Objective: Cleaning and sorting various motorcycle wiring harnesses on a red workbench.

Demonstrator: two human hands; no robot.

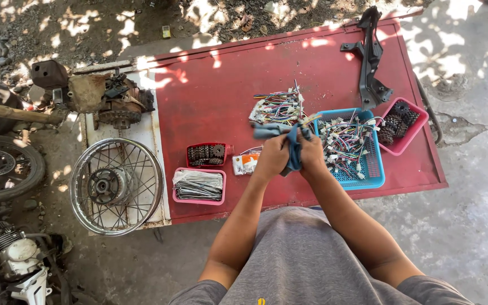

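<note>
Head view: both hands are closed on a soft, crumpled blue cloth [295, 148], the left hand [271, 155] and right hand [312, 152] pressed together over the red metal table [221, 96]. The cloth's long axis runs roughly crosswise, its bunched end pointing left. Just right sits a blue mesh plastic basket [368, 169] of coloured wire connectors.

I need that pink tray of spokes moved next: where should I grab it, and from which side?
Take the pink tray by its near long rim, coming from the table's front edge. It lies flat, close to that edge, with the spokes bundled lengthwise inside. The red tray of sprockets crowds its far side, so a grip there looks cramped.
</note>
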